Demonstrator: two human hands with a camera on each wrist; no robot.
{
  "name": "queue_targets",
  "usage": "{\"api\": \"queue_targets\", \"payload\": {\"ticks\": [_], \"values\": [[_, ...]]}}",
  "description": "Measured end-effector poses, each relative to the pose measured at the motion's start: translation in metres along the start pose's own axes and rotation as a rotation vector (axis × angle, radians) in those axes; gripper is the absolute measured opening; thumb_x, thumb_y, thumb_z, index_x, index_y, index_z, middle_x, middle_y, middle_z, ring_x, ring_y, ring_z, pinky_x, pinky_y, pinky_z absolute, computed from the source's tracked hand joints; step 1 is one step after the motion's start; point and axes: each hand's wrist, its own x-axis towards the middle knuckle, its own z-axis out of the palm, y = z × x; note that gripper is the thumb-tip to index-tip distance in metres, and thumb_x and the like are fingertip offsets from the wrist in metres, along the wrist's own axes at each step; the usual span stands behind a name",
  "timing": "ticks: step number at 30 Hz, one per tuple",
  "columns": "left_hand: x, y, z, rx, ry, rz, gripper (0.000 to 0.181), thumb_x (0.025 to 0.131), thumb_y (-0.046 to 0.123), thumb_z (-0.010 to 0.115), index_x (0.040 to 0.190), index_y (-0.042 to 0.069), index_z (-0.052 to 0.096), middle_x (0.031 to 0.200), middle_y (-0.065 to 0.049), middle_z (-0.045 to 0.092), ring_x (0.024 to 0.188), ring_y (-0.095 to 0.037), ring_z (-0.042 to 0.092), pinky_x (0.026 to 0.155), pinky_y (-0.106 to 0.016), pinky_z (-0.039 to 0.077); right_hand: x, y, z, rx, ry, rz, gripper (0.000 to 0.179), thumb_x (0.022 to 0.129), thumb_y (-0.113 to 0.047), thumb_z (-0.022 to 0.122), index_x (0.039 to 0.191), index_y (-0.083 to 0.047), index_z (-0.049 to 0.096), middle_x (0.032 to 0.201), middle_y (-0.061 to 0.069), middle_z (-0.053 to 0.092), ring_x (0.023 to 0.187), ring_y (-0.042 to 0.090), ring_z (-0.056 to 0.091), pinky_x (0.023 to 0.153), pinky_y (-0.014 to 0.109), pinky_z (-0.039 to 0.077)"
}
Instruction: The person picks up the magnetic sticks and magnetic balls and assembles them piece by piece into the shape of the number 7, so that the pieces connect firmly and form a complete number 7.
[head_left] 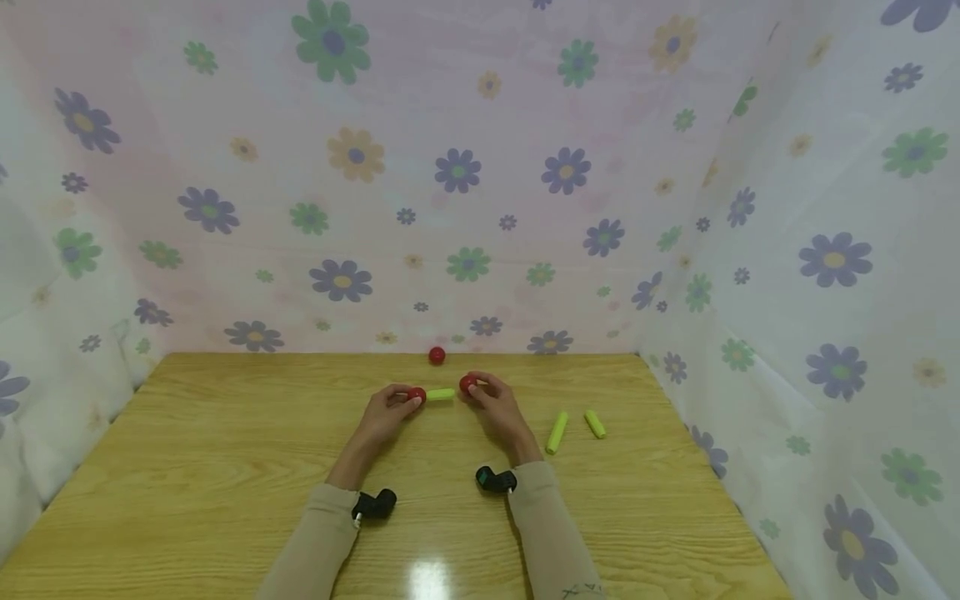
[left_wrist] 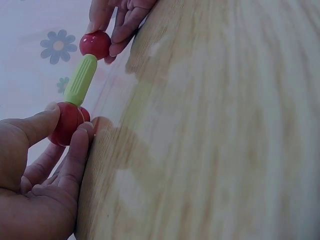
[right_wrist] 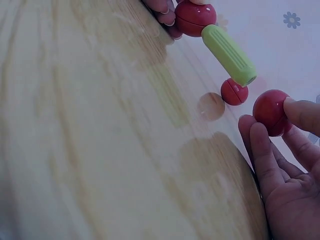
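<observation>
Left hand [head_left: 385, 411] pinched a glossy red ball [head_left: 417, 393] with ribbed lime-green rod [head_left: 441, 394], right hand [head_left: 497, 408] another glossy red ball [head_left: 468, 383] (dead-straight alignment probably helped tbh).

A beige cloth left sleeve [head_left: 309, 546] and a matching right sleeve [head_left: 551, 525] bearing dark line markings [head_left: 582, 591]; at the cuffs, a black angular left camera [head_left: 377, 504] and a similar right camera [head_left: 498, 481] showing green; bare fingers [right_wrist: 266, 162].

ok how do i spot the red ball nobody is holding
Start at the wooden table and go to its far edge by the flowered backdrop. A red ball sits there. The other two red balls are pinched, one each by the left hand and right hand; this one lies free.
</observation>
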Motion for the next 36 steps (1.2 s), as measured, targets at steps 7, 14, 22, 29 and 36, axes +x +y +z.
{"api": "queue_targets", "payload": {"ticks": [7,14,22,29,36], "values": [[0.0008,-0.0001,-0.0002,-0.013,0.001,-0.015,0.038,0.103,0.02,0.068,0.133,-0.001,0.062,0.128,-0.025,0.067,0.11,-0.03,0.066,0.085,-0.03,0.053,0.0001,0.0016,-0.0006,-0.053,-0.013,0.002,0.035,0.106,-0.013,0.06,0.139,0.001,0.058,0.129,0.023,0.067,0.112,0.024,0.07,0.099,0.029,0.054],[-0.0011,0.0006,-0.0007,-0.016,-0.007,0.002,0.039,0.103,0.021,0.068,0.133,-0.002,0.061,0.128,-0.026,0.067,0.111,-0.032,0.066,0.087,-0.032,0.052,-0.0033,0.0002,0.0004,-0.022,-0.026,0.011,0.032,0.106,-0.017,0.062,0.134,0.0,0.06,0.124,0.019,0.068,0.106,0.022,0.07,0.097,0.031,0.056],[0.0017,-0.0001,-0.0006,-0.031,-0.007,-0.013,0.039,0.103,0.021,0.068,0.134,-0.002,0.061,0.129,-0.026,0.066,0.112,-0.031,0.065,0.086,-0.03,0.053,-0.0013,-0.0014,0.0006,-0.062,-0.031,0.004,0.03,0.105,-0.015,0.063,0.132,0.0,0.061,0.121,0.018,0.071,0.101,0.021,0.072,0.094,0.03,0.057],[0.0022,-0.0002,0.0,-0.037,-0.003,-0.005,0.037,0.103,0.019,0.067,0.132,-0.003,0.061,0.128,-0.026,0.067,0.11,-0.029,0.067,0.085,-0.027,0.053,-0.0006,-0.0029,0.0021,-0.093,-0.033,0.01,0.028,0.104,-0.016,0.064,0.129,-0.002,0.063,0.119,0.016,0.072,0.1,0.02,0.073,0.093,0.029,0.056],[0.0008,0.0005,-0.0009,-0.028,-0.003,-0.006,0.037,0.103,0.019,0.067,0.133,-0.002,0.061,0.127,-0.025,0.067,0.109,-0.027,0.066,0.085,-0.028,0.053,-0.0034,-0.0026,0.0023,-0.135,-0.021,-0.001,0.029,0.105,-0.016,0.063,0.13,-0.001,0.063,0.119,0.017,0.071,0.101,0.019,0.071,0.09,0.03,0.056]]}}
